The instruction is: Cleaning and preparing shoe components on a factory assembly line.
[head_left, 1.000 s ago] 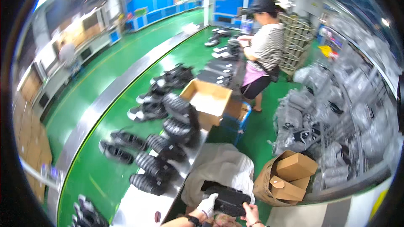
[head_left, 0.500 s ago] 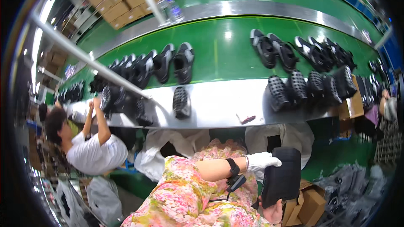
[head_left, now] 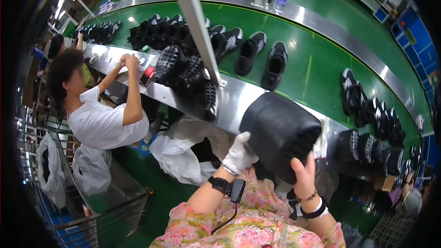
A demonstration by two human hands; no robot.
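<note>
A large, smooth black block-like thing (head_left: 278,131) with rounded edges is held up in front of the metal bench, tilted; its exact kind I cannot make out. My left hand (head_left: 240,154), in a white knitted glove, grips its lower left side. At the lower right end, my bare right hand (head_left: 305,178) presses against it with thumb and fingers raised. Behind its right end something white (head_left: 321,138), perhaps a glove, is partly hidden. Black shoes with knobbly soles (head_left: 210,100) stand on the bench to the left, and similar soles (head_left: 366,146) stand to the right.
A green conveyor belt (head_left: 303,64) carries several black shoes (head_left: 275,64). A white post (head_left: 193,23) rises from the bench (head_left: 239,96). To the left, a person in a white shirt (head_left: 105,119) works. White sacks (head_left: 183,151) hang below the bench; a metal cart (head_left: 119,206) stands lower left.
The view has turned left. The black thing has come up from low at my right to in front of me, over the bench edge, with both hands on it.
</note>
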